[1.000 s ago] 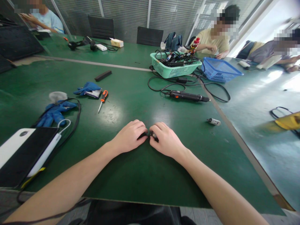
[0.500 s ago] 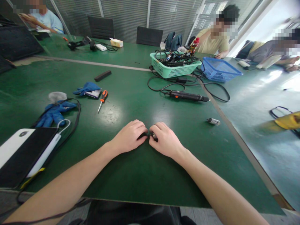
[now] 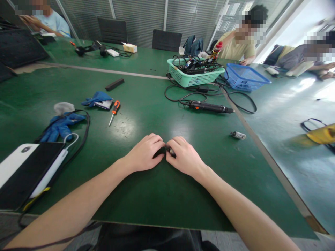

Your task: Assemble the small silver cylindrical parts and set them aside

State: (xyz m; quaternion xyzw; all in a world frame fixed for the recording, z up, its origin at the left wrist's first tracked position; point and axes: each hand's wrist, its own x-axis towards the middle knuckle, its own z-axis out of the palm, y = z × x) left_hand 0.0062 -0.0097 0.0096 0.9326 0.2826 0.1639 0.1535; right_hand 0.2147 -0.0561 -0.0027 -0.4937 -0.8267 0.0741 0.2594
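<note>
My left hand is closed around a small black piece, its fingertips pinching it just above the table. Close against it, my right hand grips a small silvery and dark part, mostly covered by the fingers. The two pieces meet, or nearly so, between my fingertips; whether they are joined I cannot tell. A small silver cylinder, like a little motor, lies on the table to the right. Farther off to the left rests an orange and black screwdriver.
A corded black electric screwdriver lies ahead. Behind it stand a green basket of cables and a blue basket. Blue gloves, a black bar and a white-and-black device are at left. Other people sit around the table.
My hands have come slightly closer together, narrowing the gap between the black piece and the silvery part. More of the black piece shows now. Everything else on the table stays put.
</note>
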